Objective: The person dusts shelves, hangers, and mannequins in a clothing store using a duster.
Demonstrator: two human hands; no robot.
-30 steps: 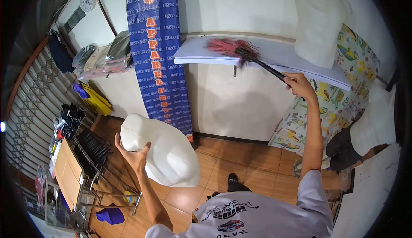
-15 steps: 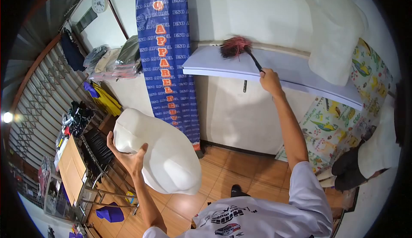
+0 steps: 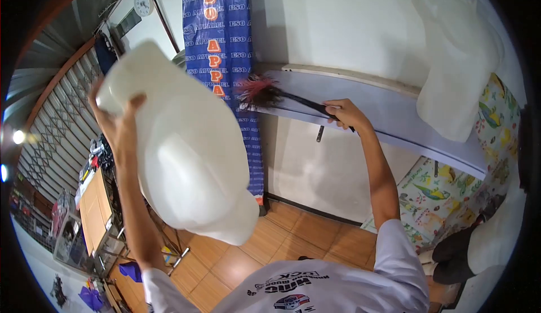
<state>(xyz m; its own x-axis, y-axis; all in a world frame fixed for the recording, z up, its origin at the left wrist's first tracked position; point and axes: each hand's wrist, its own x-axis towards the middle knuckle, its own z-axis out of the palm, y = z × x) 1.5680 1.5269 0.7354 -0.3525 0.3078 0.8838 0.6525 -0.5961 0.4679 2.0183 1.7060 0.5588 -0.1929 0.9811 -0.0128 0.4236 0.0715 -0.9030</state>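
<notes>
A white mannequin torso (image 3: 186, 155) hangs in the air at the left, with my left hand (image 3: 121, 124) gripping its narrow upper end, thumb over the front. My right hand (image 3: 346, 115) is closed round the black handle of a duster (image 3: 262, 92). The duster's red and dark bristles are over the left end of the pale wall shelf (image 3: 372, 107), beside the blue banner (image 3: 217, 31). Another white torso form (image 3: 451, 70) stands on the shelf's right part.
Patterned fabric (image 3: 431, 194) hangs below the shelf at right, near a white and black mannequin (image 3: 453, 256). A wooden board (image 3: 96, 211) stands on the left by a folding gate (image 3: 51, 121). A clock (image 3: 143, 4) is on the wall.
The torso in my left hand has risen and come closer to the camera. My right hand has swung the duster leftward along the shelf to its left end. The view has shifted slightly.
</notes>
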